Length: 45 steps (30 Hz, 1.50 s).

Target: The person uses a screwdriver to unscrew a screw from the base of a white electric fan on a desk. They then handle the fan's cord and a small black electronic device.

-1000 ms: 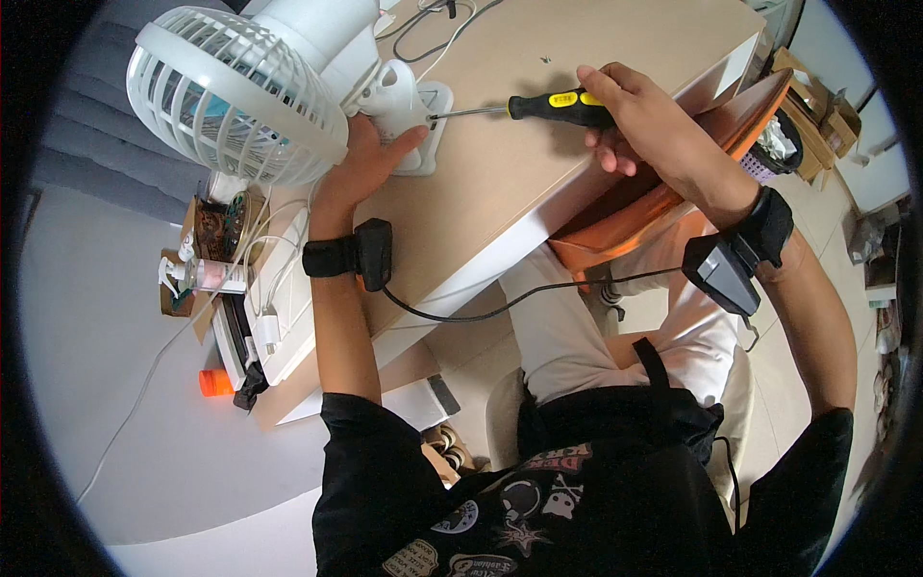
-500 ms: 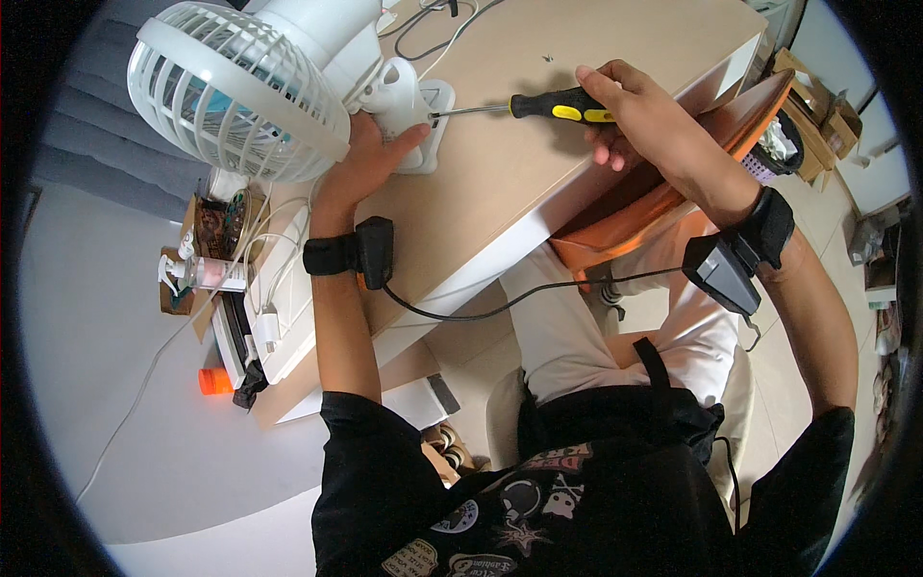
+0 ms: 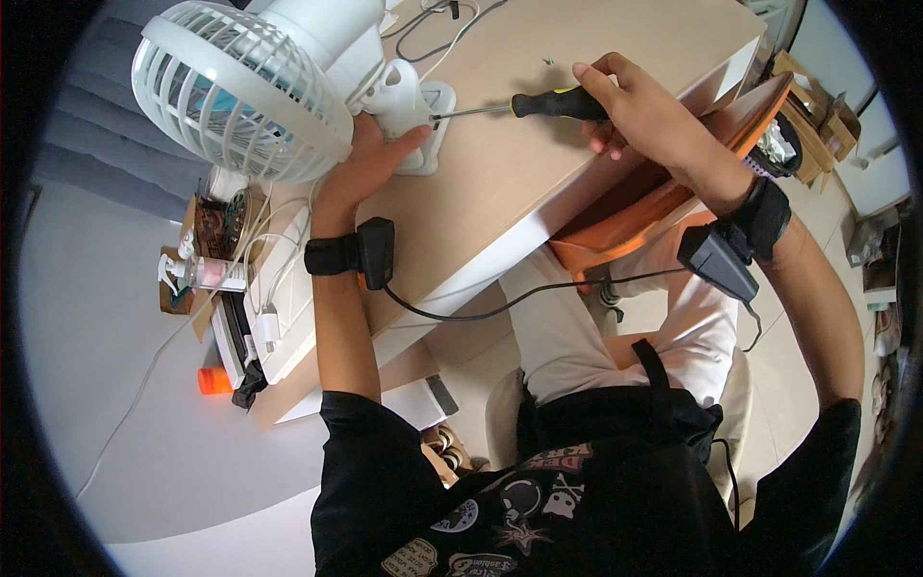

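A white fan (image 3: pixel 252 91) lies on its side at the desk's far left, its round grille toward me. My left hand (image 3: pixel 370 159) is closed round the fan's stand beside the base (image 3: pixel 439 101), thumb stretched along it; the other fingers are mostly hidden. My right hand (image 3: pixel 620 96) grips the black and yellow handle of a screwdriver (image 3: pixel 558 103). The thin metal shaft points left, and its tip meets the stand near my left thumb. Small metal pieces, seemingly screws (image 3: pixel 548 62), lie on the desk beyond the handle.
An orange chair (image 3: pixel 586 245) stands against the desk's (image 3: pixel 481 202) near right edge. Cables (image 3: pixel 423 34) lie at the back. White cords, a spray bottle (image 3: pixel 202 272) and boxes crowd the left end. A black cord (image 3: pixel 510 313) links my two wrist straps.
The screwdriver handle has turned, so less of its yellow shows. My right hand and wrist have rolled and shifted slightly. My left hand and the fan stay nearly still.
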Tool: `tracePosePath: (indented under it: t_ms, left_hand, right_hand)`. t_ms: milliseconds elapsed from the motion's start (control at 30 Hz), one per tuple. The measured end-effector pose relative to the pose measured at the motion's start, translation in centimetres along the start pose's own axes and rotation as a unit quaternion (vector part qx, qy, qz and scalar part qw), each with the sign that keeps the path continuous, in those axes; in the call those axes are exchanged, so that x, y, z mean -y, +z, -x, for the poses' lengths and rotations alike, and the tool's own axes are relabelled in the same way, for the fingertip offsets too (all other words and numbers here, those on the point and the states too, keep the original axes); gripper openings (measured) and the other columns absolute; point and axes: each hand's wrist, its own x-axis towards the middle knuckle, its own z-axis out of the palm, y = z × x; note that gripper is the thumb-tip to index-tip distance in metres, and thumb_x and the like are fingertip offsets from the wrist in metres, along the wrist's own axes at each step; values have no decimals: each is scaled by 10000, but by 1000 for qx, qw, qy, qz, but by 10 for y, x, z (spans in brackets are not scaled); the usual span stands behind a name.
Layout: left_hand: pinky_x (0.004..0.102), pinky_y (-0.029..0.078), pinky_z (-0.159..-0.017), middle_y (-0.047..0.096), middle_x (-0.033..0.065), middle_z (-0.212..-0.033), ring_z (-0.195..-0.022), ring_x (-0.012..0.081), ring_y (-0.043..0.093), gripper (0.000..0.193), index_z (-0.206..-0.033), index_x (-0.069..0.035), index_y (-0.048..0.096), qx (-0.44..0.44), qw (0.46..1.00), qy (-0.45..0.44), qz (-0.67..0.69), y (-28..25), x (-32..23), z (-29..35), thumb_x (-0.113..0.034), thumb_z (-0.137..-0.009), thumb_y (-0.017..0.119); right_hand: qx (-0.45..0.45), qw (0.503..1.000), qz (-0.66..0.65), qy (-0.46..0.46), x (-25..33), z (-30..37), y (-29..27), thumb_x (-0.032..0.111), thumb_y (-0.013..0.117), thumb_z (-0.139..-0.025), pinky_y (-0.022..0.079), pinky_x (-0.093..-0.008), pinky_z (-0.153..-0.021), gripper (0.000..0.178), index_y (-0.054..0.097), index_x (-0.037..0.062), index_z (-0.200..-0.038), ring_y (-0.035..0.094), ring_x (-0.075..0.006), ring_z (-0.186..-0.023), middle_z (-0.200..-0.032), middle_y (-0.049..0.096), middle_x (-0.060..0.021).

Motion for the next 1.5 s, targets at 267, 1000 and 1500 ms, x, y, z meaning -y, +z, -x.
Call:
tracePosePath:
  t_ms: [267, 1000, 1500]
  left_hand:
    - [391, 390, -1066, 532, 198, -1359, -1268, 310, 507, 805, -1388, 37, 449, 0, 996, 31, 83, 0, 10, 0, -438, -813, 751]
    - [398, 400, -1035, 586, 164, -1270, -1190, 312, 544, 850, -1345, -13, 528, -94, 990, 107, 5, -2, -8, 18, -594, -762, 741]
    - [411, 352, -1122, 548, 213, -1319, -1270, 352, 502, 966, -1417, -8, 432, -1, 983, -28, -183, -14, -21, 13, -642, -748, 720]
  right_hand:
    - [35, 985, 109, -126, 2, -8, -11, 113, 668, -875, 492, -291, -652, 391, 488, 20, -1210, 584, -131, -700, -822, 600, -91]
    - [147, 913, 341, -167, 40, -32, -38, 207, 653, -934, 475, -353, -566, 272, 594, -21, -1069, 603, -197, -574, -712, 627, -150]
    - [142, 701, 553, -426, 32, -34, -31, 102, 690, -792, 537, -450, -736, 319, 529, -6, -1046, 654, -395, -766, -1025, 566, -158]
